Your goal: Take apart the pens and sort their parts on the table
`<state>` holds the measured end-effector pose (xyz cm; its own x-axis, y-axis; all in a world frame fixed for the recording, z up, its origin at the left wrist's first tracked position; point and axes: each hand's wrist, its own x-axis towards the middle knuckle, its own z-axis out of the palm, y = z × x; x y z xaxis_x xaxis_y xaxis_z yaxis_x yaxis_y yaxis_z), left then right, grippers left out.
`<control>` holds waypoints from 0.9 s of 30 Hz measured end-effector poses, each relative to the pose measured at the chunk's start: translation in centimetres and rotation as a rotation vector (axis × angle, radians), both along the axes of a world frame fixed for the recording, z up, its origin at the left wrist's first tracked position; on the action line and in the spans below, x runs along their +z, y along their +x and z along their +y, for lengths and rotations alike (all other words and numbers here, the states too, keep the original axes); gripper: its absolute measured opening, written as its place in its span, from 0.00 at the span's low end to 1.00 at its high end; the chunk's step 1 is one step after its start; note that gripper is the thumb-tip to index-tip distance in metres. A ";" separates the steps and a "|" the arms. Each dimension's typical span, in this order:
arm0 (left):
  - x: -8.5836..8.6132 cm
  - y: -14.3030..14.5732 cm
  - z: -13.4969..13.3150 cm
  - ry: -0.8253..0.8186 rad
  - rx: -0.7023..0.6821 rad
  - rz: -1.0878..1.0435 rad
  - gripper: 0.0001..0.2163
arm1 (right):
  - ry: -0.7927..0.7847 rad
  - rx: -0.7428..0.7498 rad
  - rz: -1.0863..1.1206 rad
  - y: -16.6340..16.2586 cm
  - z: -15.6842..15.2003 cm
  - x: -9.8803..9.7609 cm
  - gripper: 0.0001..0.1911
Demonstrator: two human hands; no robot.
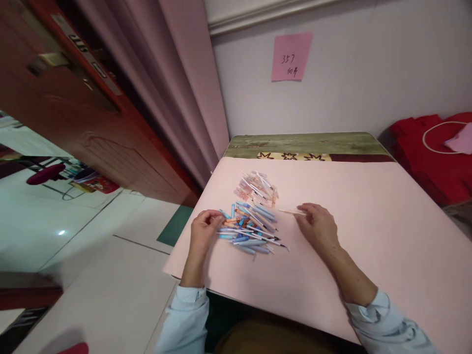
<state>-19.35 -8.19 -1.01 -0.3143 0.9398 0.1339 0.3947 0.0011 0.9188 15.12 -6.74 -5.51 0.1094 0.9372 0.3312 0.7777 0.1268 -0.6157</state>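
Observation:
My right hand (317,223) is closed in a pinch on a thin pale stick (289,211), which looks like a pen part and points left above the table. To its left lies a heap of loose pen parts (254,241), with blue barrels, orange and brown pieces, and white refills with dark ends. My left hand (205,227) is at the heap's left edge, thumb and fingers drawn together by a small light-blue piece (224,214). Whether they grip it is unclear. Behind the heap is a second pile of pinkish clear pen parts (258,188) and white refills.
A pale pink sheet (368,221) covers the table, with a green patterned strip (309,142) showing at the back. Red fabric (424,157) lies beyond the right edge. A wooden door (92,113) and a pink curtain (177,73) stand at the left. A pink note (291,56) hangs on the wall.

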 end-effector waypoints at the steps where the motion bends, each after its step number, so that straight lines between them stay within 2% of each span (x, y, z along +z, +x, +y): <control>1: 0.0 0.1 0.0 -0.007 -0.037 0.053 0.07 | 0.005 -0.011 0.025 -0.1 0.0 0.1 0.14; 7: 0.5 2.3 0.7 -0.049 -0.222 0.422 0.04 | 0.033 -0.049 0.110 -0.3 -0.1 0.6 0.12; 12: 0.7 3.8 1.5 -0.037 -0.316 0.687 0.06 | 0.064 -0.033 0.109 -0.4 0.0 0.7 0.12; 17: 0.4 4.2 1.6 -0.027 -0.337 0.740 0.07 | 0.088 -0.022 0.075 -0.5 0.0 0.8 0.11; 20: 0.3 4.2 1.5 0.015 -0.317 0.658 0.06 | 0.201 -0.003 0.026 -0.7 -0.2 0.9 0.09; 23: -0.2 3.7 1.2 0.114 -0.214 0.565 0.07 | 0.341 0.174 -0.028 -1.6 -0.7 1.5 0.09; 27: -1.7 2.5 0.6 0.144 -0.182 0.490 0.14 | 0.371 0.576 -0.078 -3.8 -1.7 2.3 0.12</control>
